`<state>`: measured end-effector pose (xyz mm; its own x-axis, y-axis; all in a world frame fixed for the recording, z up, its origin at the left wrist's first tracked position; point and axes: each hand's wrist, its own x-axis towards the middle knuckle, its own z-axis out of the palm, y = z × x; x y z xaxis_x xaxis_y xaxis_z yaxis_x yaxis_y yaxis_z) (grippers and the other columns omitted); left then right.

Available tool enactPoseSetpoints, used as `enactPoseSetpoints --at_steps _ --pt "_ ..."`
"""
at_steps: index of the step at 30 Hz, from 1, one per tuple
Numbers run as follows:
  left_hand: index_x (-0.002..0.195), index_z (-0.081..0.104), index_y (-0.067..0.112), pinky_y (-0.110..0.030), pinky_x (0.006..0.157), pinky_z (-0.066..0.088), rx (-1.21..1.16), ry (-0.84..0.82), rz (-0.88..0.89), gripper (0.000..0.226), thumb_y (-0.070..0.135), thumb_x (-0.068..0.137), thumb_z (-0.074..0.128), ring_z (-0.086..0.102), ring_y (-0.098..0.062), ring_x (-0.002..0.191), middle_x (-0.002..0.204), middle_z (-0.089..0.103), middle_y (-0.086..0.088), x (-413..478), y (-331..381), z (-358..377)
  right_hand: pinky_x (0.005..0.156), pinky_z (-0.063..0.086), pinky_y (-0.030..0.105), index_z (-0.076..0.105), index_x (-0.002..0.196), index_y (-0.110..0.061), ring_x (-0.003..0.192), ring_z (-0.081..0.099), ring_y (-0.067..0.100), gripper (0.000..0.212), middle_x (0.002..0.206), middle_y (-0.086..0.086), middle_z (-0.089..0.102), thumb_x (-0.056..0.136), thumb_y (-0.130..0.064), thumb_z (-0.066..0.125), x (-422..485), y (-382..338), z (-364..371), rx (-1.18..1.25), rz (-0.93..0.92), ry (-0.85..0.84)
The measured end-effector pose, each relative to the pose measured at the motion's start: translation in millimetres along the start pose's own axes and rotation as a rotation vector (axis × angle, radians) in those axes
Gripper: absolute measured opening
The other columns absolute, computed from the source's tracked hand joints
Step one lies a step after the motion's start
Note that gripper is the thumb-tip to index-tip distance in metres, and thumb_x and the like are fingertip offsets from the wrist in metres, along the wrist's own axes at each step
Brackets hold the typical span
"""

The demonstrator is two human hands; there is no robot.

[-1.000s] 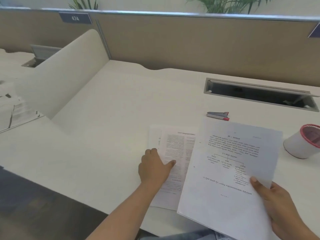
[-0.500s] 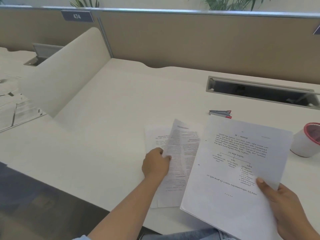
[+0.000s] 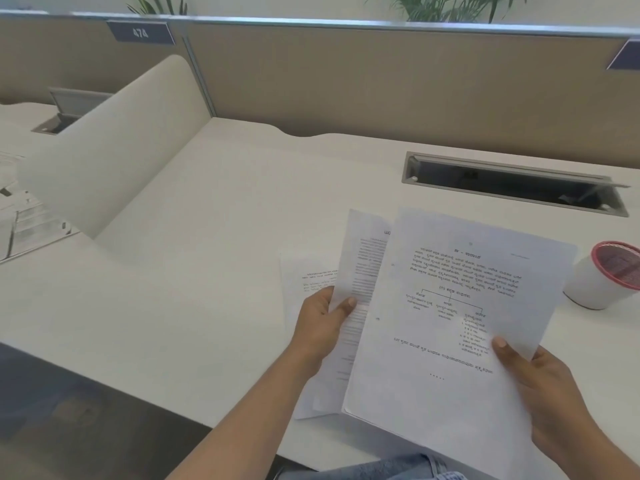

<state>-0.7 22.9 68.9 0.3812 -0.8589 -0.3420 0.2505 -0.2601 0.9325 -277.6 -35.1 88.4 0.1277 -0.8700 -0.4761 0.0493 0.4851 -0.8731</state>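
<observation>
Now between left fingers (image 3: 348,303), printed sheet (image 3: 362,268).

My left hand (image 3: 320,327) and right hand (image 3: 540,386) are bare, and both forearms (image 3: 239,420) run uncovered down to the bottom edge of the view. The thumbnails (image 3: 352,301) are short, plain and trimmed close. Across my lap I wear faded light-blue denim jeans (image 3: 374,467), with a stitched seam and a paler worn patch beside it.

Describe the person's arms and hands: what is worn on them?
Both forearms are bare to the frame's edge, with no sleeves in view. The left hand and right hand show no gloves, rings, watch or bracelet. Fingernails are short and unpainted.
</observation>
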Motion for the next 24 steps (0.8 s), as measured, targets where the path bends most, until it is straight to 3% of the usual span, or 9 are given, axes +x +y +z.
enactPoseSetpoints --at_steps 3,6,11,13,16,20,22,24 --pt "0.114 0.073 0.014 -0.035 0.088 0.06 -0.028 -0.009 -0.013 0.019 0.016 0.097 0.064 0.075 -0.019 0.101 0.107 0.079 0.002 0.0 0.8 1.6 0.071 0.06 0.049 0.068 0.109 -0.005 0.088 0.072 0.035 0.025 0.1 0.015 0.076 0.088 -0.017 0.063 5.2 -4.0 9.1 0.022 -0.001 -0.014" --pt "0.1 0.075 0.019 -0.038 0.085 0.061 0.028 0.154 -0.017 0.01 0.018 0.096 0.065 0.075 -0.023 0.096 0.099 0.08 0.0 4.3 -0.4 -9.1 0.073 0.059 0.05 0.067 0.111 -0.004 0.093 0.07 0.038 0.027 0.103 0.016 0.075 0.088 -0.017 0.063 9.9 -5.2 15.2 0.035 -0.014 -0.005" --pt "0.086 0.07 0.011 -0.049 0.079 0.06 0.444 0.456 -0.096 0.015 0.022 0.092 0.063 0.071 -0.03 0.084 0.088 0.074 -0.009 23.4 -17.9 -44.8 0.071 0.059 0.048 0.068 0.111 -0.004 0.086 0.073 0.032 0.026 0.102 0.015 0.075 0.089 -0.016 0.063 12.3 -1.6 18.4 0.026 -0.012 -0.004" --pt "0.091 0.07 0.012 -0.045 0.075 0.06 0.665 0.503 -0.124 0.019 0.03 0.086 0.067 0.069 -0.026 0.083 0.096 0.072 -0.006 28.7 -24.2 -52.1 0.068 0.06 0.046 0.068 0.108 -0.005 0.079 0.074 0.028 0.023 0.098 0.013 0.076 0.089 -0.017 0.063 11.1 0.4 18.5 0.007 -0.006 -0.001" --pt "0.116 0.065 0.016 -0.042 0.092 0.051 0.946 0.599 -0.151 0.048 0.044 0.078 0.076 0.058 -0.028 0.11 0.123 0.057 -0.006 32.2 -27.9 -51.1 0.069 0.06 0.045 0.069 0.107 -0.006 0.085 0.073 0.03 0.022 0.098 0.013 0.076 0.089 -0.017 0.063 10.1 2.3 16.9 -0.001 0.009 0.001" --pt "0.135 0.046 0.011 -0.042 0.094 0.048 0.885 0.565 -0.158 0.072 0.037 0.078 0.081 0.055 -0.031 0.121 0.131 0.055 -0.01 35.6 -23.3 -44.3 0.067 0.06 0.044 0.07 0.107 -0.006 0.086 0.073 0.03 0.022 0.098 0.012 0.076 0.088 -0.017 0.063 7.9 2.3 13.4 0.009 0.022 0.009" --pt "0.132 0.047 0.009 -0.037 0.087 0.05 0.808 0.525 -0.205 0.069 0.035 0.079 0.082 0.061 -0.031 0.116 0.128 0.061 -0.009 40.8 -22.2 -43.4 0.061 0.061 0.04 0.07 0.104 -0.007 0.077 0.075 0.025 0.019 0.094 0.01 0.077 0.089 -0.016 0.063 6.6 1.3 11.7 0.018 0.026 0.013" --pt "0.121 0.057 0.013 -0.035 0.083 0.054 0.798 0.458 -0.236 0.051 0.034 0.08 0.08 0.066 -0.028 0.104 0.118 0.068 -0.003 45.0 -20.3 -44.6 0.059 0.061 0.038 0.069 0.105 -0.006 0.074 0.075 0.023 0.02 0.094 0.009 0.077 0.089 -0.016 0.063 6.2 1.0 8.6 0.018 0.027 0.025"
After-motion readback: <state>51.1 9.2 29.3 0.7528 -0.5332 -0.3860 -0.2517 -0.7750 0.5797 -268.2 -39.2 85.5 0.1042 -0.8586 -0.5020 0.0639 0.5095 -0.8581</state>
